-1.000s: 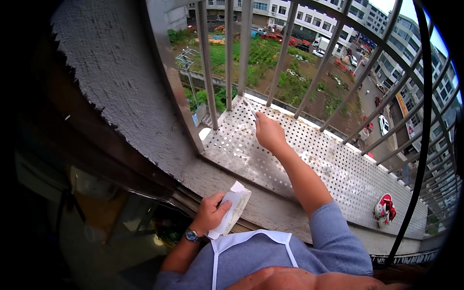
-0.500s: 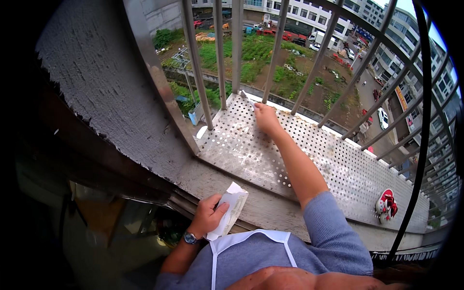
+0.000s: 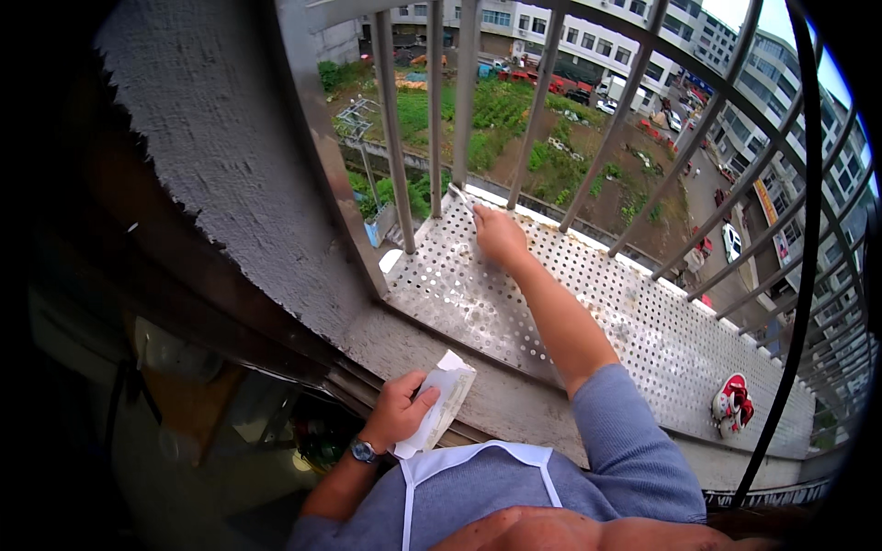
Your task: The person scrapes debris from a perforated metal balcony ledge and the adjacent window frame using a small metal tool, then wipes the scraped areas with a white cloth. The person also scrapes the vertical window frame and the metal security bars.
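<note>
My left hand (image 3: 395, 415), with a watch on its wrist, is closed around a flat white cardboard box (image 3: 443, 402) whose upper end looks torn open. It holds the box above the sill, close to my body. My right hand (image 3: 501, 236) reaches out over a perforated metal panel (image 3: 588, 303). Its fingers pinch a thin whitish stick (image 3: 461, 196), whose kind I cannot make out. The stick points at the panel's far left corner, near the foot of a bar. Whether its tip touches the metal is hard to tell.
Metal railing bars (image 3: 537, 110) rise along the panel's far and left edges. Red-and-white shoes (image 3: 732, 404) stand on the panel at the right. A rough grey wall (image 3: 211, 138) borders the left, and a black cable (image 3: 810, 184) hangs at the right.
My right hand has shifted slightly left along the panel's far edge, the stick now nearer the corner. The view has tilted a little. My left hand keeps the box in place.
</note>
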`<action>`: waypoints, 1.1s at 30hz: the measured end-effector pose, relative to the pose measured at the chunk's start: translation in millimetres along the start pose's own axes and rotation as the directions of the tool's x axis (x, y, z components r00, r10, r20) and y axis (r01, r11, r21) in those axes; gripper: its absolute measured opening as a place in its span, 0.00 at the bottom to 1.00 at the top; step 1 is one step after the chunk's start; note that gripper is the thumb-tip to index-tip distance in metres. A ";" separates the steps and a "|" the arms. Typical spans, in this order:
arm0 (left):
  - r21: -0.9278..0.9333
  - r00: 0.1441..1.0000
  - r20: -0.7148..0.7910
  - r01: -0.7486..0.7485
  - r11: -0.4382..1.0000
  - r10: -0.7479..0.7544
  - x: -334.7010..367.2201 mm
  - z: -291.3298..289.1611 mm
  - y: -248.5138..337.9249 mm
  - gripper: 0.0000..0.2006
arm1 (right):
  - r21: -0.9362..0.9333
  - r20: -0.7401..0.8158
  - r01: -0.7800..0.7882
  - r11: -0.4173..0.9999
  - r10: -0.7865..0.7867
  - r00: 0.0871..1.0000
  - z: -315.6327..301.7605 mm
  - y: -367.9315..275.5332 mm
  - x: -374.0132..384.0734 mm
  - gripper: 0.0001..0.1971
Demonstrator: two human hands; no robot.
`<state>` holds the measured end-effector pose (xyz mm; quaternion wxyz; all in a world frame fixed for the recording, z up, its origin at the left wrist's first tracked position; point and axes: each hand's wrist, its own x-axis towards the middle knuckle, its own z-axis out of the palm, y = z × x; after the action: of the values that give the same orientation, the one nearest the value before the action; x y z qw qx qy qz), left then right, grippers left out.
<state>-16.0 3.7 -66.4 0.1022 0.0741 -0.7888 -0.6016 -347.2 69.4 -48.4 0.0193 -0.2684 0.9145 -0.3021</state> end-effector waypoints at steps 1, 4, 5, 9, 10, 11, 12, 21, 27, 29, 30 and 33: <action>0.012 1.000 -0.002 -0.010 1.000 0.010 0.6 -0.6 0.8 0.08 | -0.010 0.028 -0.018 1.000 0.018 0.999 1.0 -7.7 -0.2 0.17; 0.064 0.999 0.026 -0.046 0.997 0.044 2.8 -0.8 -1.7 0.09 | 0.295 -0.026 0.253 0.921 -0.257 0.966 21.1 15.6 9.3 0.17; 0.058 0.999 0.019 -0.032 0.998 0.031 1.6 -2.7 -0.3 0.09 | 0.546 0.174 -0.097 0.832 0.001 0.985 15.2 20.9 10.3 0.17; -0.001 0.999 -0.010 -0.033 0.999 0.033 0.8 3.5 0.3 0.08 | 0.272 -0.019 -0.062 0.960 0.069 0.997 -8.4 42.7 -11.7 0.16; 0.004 0.999 -0.024 -0.037 0.999 0.037 0.0 2.4 1.0 0.08 | 0.100 -0.014 -0.052 0.994 0.054 0.998 -9.2 29.3 -24.2 0.16; 0.010 0.998 -0.039 -0.040 0.999 0.040 -0.7 2.3 2.8 0.07 | -0.076 -0.006 -0.040 0.996 0.040 0.999 -9.0 14.9 -37.4 0.16; 0.000 0.998 -0.042 -0.053 0.999 0.053 -0.1 1.7 9.2 0.07 | -0.129 0.076 -0.019 0.991 0.029 0.997 -8.0 0.8 -50.3 0.15; 0.003 0.999 -0.008 -0.052 0.999 0.052 3.3 0.0 3.5 0.08 | -0.083 0.105 0.089 0.993 -0.080 0.991 5.9 -36.2 -68.3 0.16; -0.030 0.995 -0.032 -0.090 0.995 0.090 3.1 3.1 6.2 0.08 | 0.219 0.173 0.057 0.974 -0.096 0.980 27.1 -40.7 -58.4 0.17; 0.013 0.997 -0.024 -0.071 0.997 0.071 -1.1 -0.6 3.0 0.08 | 0.065 0.053 0.050 0.997 -0.053 0.997 -8.4 -44.8 -62.4 0.17; 0.027 0.997 -0.009 -0.075 0.997 0.075 1.8 0.6 2.5 0.09 | 0.039 -0.002 0.129 0.991 -0.129 0.992 -21.9 -34.1 -66.3 0.17; 0.048 0.998 -0.008 -0.058 0.997 0.059 1.2 -0.2 0.4 0.09 | -0.102 -0.079 0.317 0.943 -0.325 0.942 -49.6 -38.6 -75.6 0.16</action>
<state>-17.1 3.3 -65.9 0.1218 0.0563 -0.8043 -0.5788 -273.9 108.3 4.2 -0.0852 -0.4000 0.8708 -0.2730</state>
